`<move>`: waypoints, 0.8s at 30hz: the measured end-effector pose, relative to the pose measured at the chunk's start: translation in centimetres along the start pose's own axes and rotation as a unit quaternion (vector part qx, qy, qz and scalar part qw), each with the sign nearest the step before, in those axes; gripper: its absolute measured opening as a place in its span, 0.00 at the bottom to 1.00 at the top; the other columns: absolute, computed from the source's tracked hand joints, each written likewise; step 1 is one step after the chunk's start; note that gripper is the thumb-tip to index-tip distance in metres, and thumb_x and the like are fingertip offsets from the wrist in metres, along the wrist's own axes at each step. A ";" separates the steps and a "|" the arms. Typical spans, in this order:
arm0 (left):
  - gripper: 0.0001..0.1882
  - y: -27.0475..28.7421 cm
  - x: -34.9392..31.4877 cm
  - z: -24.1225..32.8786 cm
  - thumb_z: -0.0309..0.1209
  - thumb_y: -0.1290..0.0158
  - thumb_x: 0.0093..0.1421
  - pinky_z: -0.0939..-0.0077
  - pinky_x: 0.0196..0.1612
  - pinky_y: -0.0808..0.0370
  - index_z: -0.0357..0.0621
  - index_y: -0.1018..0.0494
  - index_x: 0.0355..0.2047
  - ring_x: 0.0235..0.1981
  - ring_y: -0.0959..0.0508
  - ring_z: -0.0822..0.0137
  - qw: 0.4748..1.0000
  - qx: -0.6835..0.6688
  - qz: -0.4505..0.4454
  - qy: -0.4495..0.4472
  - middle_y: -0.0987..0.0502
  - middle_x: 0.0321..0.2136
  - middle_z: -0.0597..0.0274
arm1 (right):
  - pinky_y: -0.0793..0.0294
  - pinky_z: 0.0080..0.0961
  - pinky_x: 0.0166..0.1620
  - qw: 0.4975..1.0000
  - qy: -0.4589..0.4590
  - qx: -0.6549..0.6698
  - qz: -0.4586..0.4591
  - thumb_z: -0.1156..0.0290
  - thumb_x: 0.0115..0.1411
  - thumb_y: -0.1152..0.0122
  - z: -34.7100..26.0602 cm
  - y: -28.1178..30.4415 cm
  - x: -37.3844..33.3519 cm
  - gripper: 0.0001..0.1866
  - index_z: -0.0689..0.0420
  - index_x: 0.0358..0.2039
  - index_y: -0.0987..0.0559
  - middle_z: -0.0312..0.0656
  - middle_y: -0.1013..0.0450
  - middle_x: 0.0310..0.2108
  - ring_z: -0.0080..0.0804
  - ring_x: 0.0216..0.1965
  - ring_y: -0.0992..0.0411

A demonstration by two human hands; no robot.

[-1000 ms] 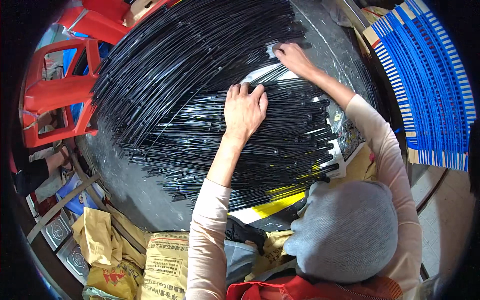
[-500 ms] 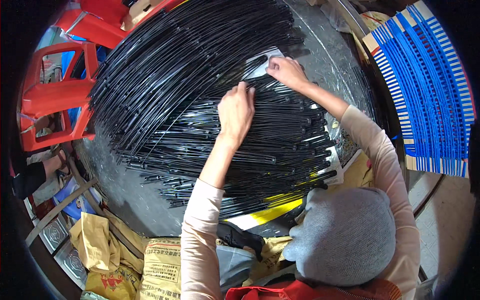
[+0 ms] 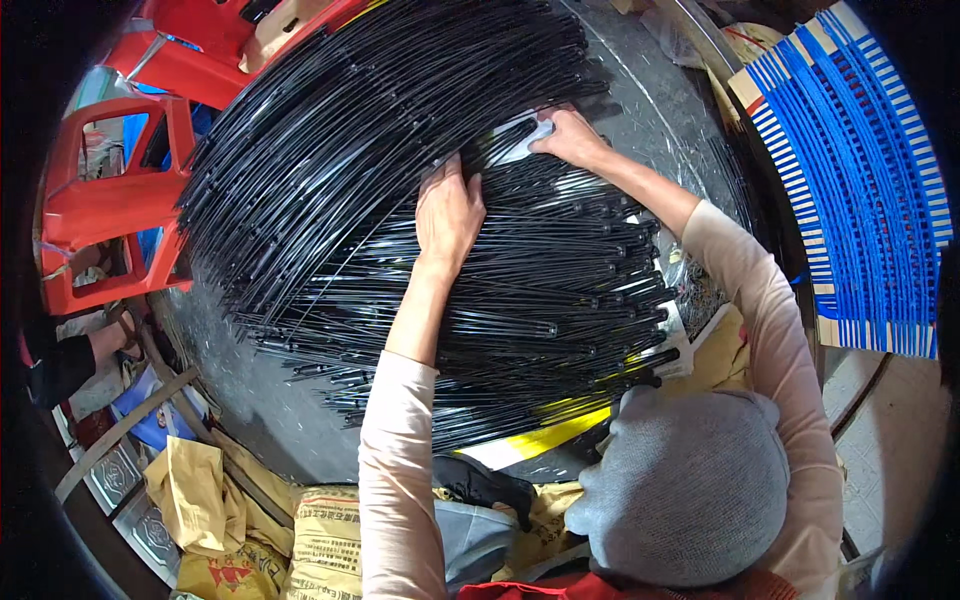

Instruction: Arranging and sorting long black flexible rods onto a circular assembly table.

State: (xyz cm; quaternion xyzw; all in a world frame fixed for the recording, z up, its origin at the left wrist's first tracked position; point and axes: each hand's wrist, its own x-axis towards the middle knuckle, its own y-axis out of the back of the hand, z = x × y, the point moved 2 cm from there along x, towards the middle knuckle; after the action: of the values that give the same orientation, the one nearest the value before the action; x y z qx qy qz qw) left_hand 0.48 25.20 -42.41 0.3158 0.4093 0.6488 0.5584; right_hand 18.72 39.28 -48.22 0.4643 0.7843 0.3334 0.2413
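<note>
A wide heap of long, thin black strips with small thickened ends (image 3: 560, 260) lies before me, with a second, slanted layer (image 3: 330, 130) on its far left. My left hand (image 3: 450, 215) reaches into the line where the two layers meet. Its fingers are stretched, the thumb stands apart, and the fingertips are partly hidden among the strips. Farther off, my right hand (image 3: 570, 135) is at the edge of a white sheet (image 3: 522, 148), thumb and fingers apart around it. A few dark strip ends lie over that sheet.
The heap rests on a dark grey round surface (image 3: 650, 110) with a yellow-and-white stripe (image 3: 540, 435) at its near side. Red plastic chairs (image 3: 110, 205) stand left, a rack of blue strands (image 3: 860, 180) right. Paper sacks (image 3: 325, 530) and a grey knit cap (image 3: 690, 485) are near.
My left hand has shifted left and slightly away from me, its fingers spreading from a closed pose. At the white sheet, my right thumb and fingers have parted.
</note>
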 end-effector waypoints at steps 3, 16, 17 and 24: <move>0.22 0.3 0.0 0.1 0.30 0.50 0.62 0.61 0.56 0.30 0.33 0.32 0.55 0.53 0.28 0.46 0.999 -0.032 0.011 -0.008 0.27 0.52 0.41 | 0.28 0.36 0.51 0.986 -0.090 0.097 -0.100 0.63 0.44 0.30 0.5 -0.2 0.3 0.30 0.70 0.44 0.24 0.56 0.22 0.38 0.50 0.43 0.24; 0.15 0.1 -0.7 -0.4 0.33 0.53 0.63 0.59 0.49 0.27 0.40 0.23 0.45 0.45 0.23 0.49 0.998 0.057 0.012 0.013 0.22 0.44 0.48 | 0.29 0.48 0.41 0.991 -0.094 0.088 -0.036 0.65 0.54 0.52 0.0 0.7 0.2 0.19 0.73 0.24 0.24 0.64 0.27 0.25 0.57 0.31 0.25; 0.15 0.1 -0.8 -0.3 0.34 0.54 0.64 0.59 0.50 0.27 0.41 0.23 0.45 0.46 0.23 0.48 0.996 0.083 0.037 0.006 0.22 0.44 0.49 | 0.29 0.48 0.41 0.993 -0.070 0.099 -0.007 0.65 0.54 0.52 -0.1 1.0 0.4 0.19 0.73 0.24 0.24 0.64 0.27 0.25 0.57 0.31 0.25; 0.18 2.7 0.3 -2.6 0.36 0.55 0.66 0.62 0.54 0.29 0.38 0.26 0.49 0.50 0.25 0.47 0.984 -0.007 -0.179 -0.002 0.25 0.49 0.45 | 0.23 0.44 0.34 0.975 0.114 -0.186 -0.038 0.52 0.63 0.52 -2.6 0.0 0.0 0.23 0.57 0.36 0.17 0.56 0.24 0.23 0.52 0.29 0.23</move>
State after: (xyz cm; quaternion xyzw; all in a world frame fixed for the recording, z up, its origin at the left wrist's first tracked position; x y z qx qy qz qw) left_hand -3.06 24.91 -41.19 0.2345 0.4538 0.5406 0.6684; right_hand 16.89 38.45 -46.49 0.3402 0.7482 0.5145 0.2445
